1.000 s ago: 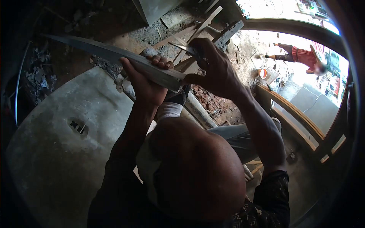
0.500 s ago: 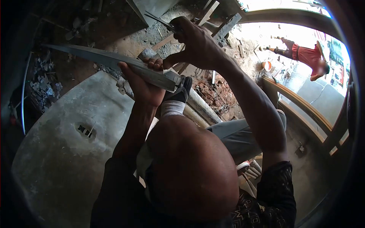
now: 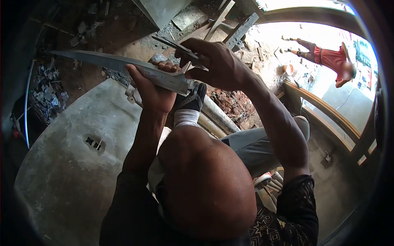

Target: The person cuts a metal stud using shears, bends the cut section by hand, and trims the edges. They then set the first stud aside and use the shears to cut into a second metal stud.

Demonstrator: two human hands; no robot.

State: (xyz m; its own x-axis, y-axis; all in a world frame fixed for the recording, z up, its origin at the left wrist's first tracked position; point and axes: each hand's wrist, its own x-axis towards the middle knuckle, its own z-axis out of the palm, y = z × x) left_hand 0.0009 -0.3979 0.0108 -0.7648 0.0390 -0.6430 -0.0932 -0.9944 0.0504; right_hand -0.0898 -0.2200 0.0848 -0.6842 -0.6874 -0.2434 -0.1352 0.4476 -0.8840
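Observation:
My left hand point(image 3: 156, 96) is closed around the near end of a long grey metal channel point(image 3: 108, 62), thumb along one side and fingertips curled over the other. The channel runs away to the far left. In my right hand point(image 3: 223, 61) is a pair of metal snips point(image 3: 179, 47), held just above the channel's near end. Their two narrow blades point left, slightly apart. My fingers partly hide the handles. Below the channel's end is a foot in a dark sandal point(image 3: 196, 98).
Grey pipes point(image 3: 217, 115) lie beside the foot. A pale slab point(image 3: 74, 143) with a cut-out hole is at left. Rubble point(image 3: 49, 92) and wood pieces point(image 3: 219, 20) lie around. Outside the frame opening stands a person in a red shirt point(image 3: 331, 58), near an orange bucket point(image 3: 288, 69).
My right hand has come down and turned, bringing the snips lower and closer to the channel's near end. The left hand keeps its hold. The person outside has shifted their legs.

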